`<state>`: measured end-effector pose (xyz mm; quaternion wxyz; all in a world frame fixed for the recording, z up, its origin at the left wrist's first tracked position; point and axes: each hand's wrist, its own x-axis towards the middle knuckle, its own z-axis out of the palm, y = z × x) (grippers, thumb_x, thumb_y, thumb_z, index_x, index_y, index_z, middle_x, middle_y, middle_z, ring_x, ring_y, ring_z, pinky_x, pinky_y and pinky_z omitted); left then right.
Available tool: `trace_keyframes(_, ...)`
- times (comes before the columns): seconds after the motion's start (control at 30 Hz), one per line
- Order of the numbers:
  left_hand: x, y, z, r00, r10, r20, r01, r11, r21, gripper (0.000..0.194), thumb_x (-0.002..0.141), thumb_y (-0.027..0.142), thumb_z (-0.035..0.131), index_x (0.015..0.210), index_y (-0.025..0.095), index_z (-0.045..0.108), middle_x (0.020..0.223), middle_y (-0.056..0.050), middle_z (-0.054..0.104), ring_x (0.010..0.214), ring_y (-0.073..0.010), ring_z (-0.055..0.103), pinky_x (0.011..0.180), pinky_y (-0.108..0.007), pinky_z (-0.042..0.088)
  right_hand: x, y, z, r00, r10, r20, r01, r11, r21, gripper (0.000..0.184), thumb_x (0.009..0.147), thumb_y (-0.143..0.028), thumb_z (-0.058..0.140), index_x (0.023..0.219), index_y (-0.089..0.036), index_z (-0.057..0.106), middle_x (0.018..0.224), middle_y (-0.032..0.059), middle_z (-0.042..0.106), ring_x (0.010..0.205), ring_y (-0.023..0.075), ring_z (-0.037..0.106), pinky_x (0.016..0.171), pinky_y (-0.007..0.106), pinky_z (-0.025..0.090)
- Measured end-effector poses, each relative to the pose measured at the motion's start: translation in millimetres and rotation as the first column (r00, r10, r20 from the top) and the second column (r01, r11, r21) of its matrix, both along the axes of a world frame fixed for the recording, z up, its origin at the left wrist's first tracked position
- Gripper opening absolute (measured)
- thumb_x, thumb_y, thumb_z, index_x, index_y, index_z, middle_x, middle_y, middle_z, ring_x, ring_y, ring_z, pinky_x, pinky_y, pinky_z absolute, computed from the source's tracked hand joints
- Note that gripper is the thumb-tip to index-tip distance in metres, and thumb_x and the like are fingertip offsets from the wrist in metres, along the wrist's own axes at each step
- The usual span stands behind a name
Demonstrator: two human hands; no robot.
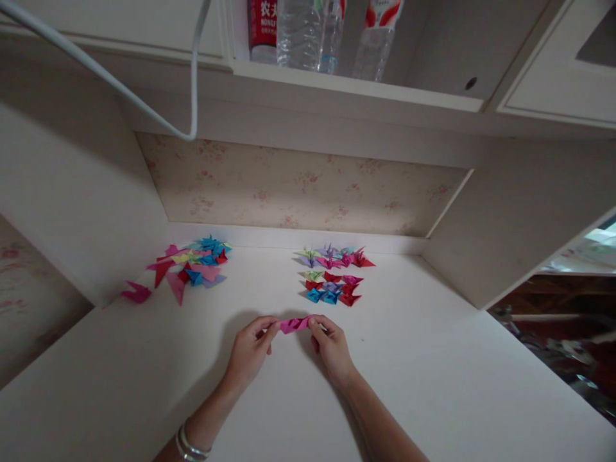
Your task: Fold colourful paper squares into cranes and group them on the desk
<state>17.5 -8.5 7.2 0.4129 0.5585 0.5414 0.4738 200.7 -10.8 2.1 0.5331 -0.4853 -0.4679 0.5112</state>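
A pink folded-paper piece (pixel 295 325) is stretched level between my two hands, just above the white table. Its left end is pinched by my left hand (pixel 253 346), thumb and forefinger closed on it. On the other end, my right hand (pixel 332 346) pinches in the same way. Beyond my hands, folded paper boats or similar origami (pixel 332 297) in red, blue, pink and green lie in short rows. Behind those stand several origami cranes (pixel 330 263) in purple, pink and red.
A loose heap of colourful folded paper (pixel 192 260) lies at the back left, with one pink piece (pixel 136 292) apart from it. Above hangs a shelf (pixel 356 86) holding plastic bottles (pixel 301 35). A white cable (pixel 190 135) dangles at upper left. Side panels (pixel 520 205) flank the white table (pixel 433 372).
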Motion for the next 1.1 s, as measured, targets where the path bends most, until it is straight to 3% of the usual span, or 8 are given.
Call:
trace_keyframes(0.23,2.5,0.0,1.3,0.997,-0.050,-0.065,0.050,0.999,0.006,0.036,0.082,0.050,0.056,0.094,0.017,0.065,0.076,-0.001,0.067,0.048,-0.0101,0.051,0.046,-0.021,0.037,0.4,1.3,-0.8,1.000,-0.017,-0.013,0.017,1.000,-0.007,0.042,0.080,-0.055,0.061,0.088,-0.014,0.067,0.045,-0.0066,0.040,0.041,0.0080,0.030,0.042,0.022,0.021)
trace_keyframes(0.5,2.5,6.7,-8.2,0.986,-0.081,-0.145,0.076,0.996,-0.038,0.038,0.082,0.053,0.053,0.089,0.017,0.063,0.076,-0.002,0.068,0.046,-0.0116,0.054,0.045,-0.022,0.037,0.8,4.3,-3.1,0.999,-0.048,-0.011,0.048,0.998,-0.033,0.044,0.080,-0.056,0.059,0.090,-0.014,0.067,0.043,-0.0078,0.036,0.039,0.0064,0.027,0.039,0.020,0.018)
trace_keyframes(0.57,1.9,16.5,-0.4,0.990,-0.047,-0.132,0.041,0.998,-0.049,0.040,0.081,0.055,0.053,0.090,0.017,0.063,0.079,-0.003,0.069,0.045,-0.0117,0.053,0.044,-0.023,0.037,-0.5,6.5,-4.7,0.996,-0.067,-0.066,0.064,0.997,-0.051,0.048,0.078,-0.059,0.059,0.097,-0.015,0.065,0.050,-0.0061,0.043,0.038,0.0061,0.028,0.037,0.020,0.019)
trace_keyframes(0.67,11.8,39.3,28.0,0.990,0.015,-0.138,-0.013,1.000,0.021,0.039,0.081,0.054,0.054,0.093,0.018,0.064,0.078,-0.003,0.070,0.046,-0.0123,0.055,0.045,-0.022,0.039,-4.1,10.7,-8.0,0.990,-0.072,-0.122,0.064,0.995,-0.072,0.049,0.076,-0.062,0.059,0.097,-0.017,0.063,0.064,-0.0034,0.050,0.038,0.0054,0.032,0.035,0.020,0.021)
trace_keyframes(0.77,45.8,64.0,61.4,0.984,-0.032,-0.176,0.061,0.985,0.163,0.032,0.082,0.048,0.054,0.093,0.020,0.067,0.079,-0.002,0.071,0.051,-0.0133,0.058,0.049,-0.022,0.042,-8.4,12.8,-10.5,0.998,0.000,-0.058,-0.003,0.998,-0.064,0.042,0.080,-0.058,0.055,0.086,-0.016,0.063,0.061,-0.0043,0.048,0.040,0.0062,0.033,0.037,0.019,0.022)
trace_keyframes(0.87,99.6,83.0,78.2,0.937,-0.184,-0.298,0.265,0.929,0.258,0.025,0.085,0.038,0.052,0.088,0.021,0.070,0.080,-0.004,0.073,0.068,-0.0166,0.065,0.061,-0.023,0.046,-11.7,11.1,-11.1,0.993,0.038,0.114,-0.044,0.998,0.047,0.031,0.085,-0.042,0.052,0.075,-0.016,0.064,0.059,-0.0027,0.051,0.051,0.0097,0.042,0.047,0.020,0.031)
trace_keyframes(0.93,136.9,92.9,77.3,0.848,-0.217,-0.484,0.361,0.905,0.226,0.022,0.085,0.031,0.052,0.086,0.021,0.071,0.085,-0.004,0.074,0.078,-0.0173,0.066,0.069,-0.024,0.046,-13.1,8.6,-10.8,0.974,0.048,0.223,-0.076,0.990,0.120,0.026,0.085,-0.031,0.051,0.069,-0.016,0.065,0.061,-0.0013,0.056,0.059,0.0121,0.048,0.053,0.021,0.035)
trace_keyframes(1.1,206.9,118.2,58.4,0.768,-0.227,-0.600,0.383,0.913,0.144,0.019,0.083,0.026,0.055,0.083,0.022,0.073,0.085,-0.006,0.075,0.081,-0.0191,0.067,0.071,-0.026,0.046,-14.6,5.7,-10.4,0.951,0.124,0.282,-0.177,0.969,0.170,0.021,0.081,-0.020,0.050,0.076,-0.021,0.071,0.076,0.0003,0.070,0.074,0.0196,0.061,0.061,0.024,0.044)
